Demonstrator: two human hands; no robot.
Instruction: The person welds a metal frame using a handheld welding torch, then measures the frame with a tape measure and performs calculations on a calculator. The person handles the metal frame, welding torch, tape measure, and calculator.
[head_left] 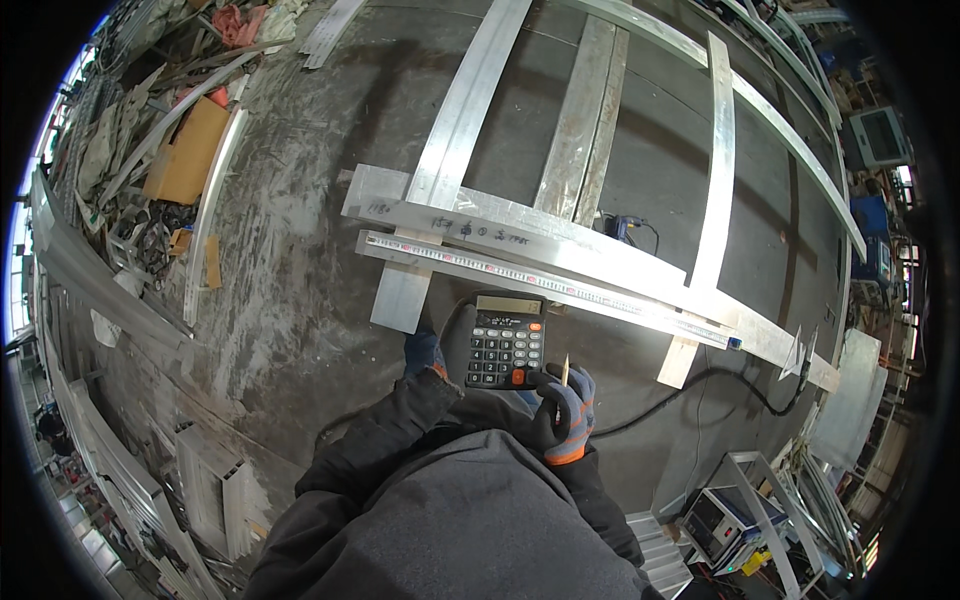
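My left hand, in a dark glove, grips the left side of a black calculator in front of my body. Its lit display and rows of keys face up. My right hand, in a grey-blue glove with an orange cuff, is closed around a thin pale pencil that points upward. One of its dark fingertips is at the calculator's lower right corner; whether it presses a key I cannot tell. Just beyond, a white measuring tape strip lies along a narrow metal bar, beside a wider metal bar with handwriting on it.
Several long metal bars cross under and beyond the marked bar. A black cable curves over the floor at right. A boxy machine stands at lower right. Scrap and cardboard are heaped at far left, and metal profiles lie lower left.
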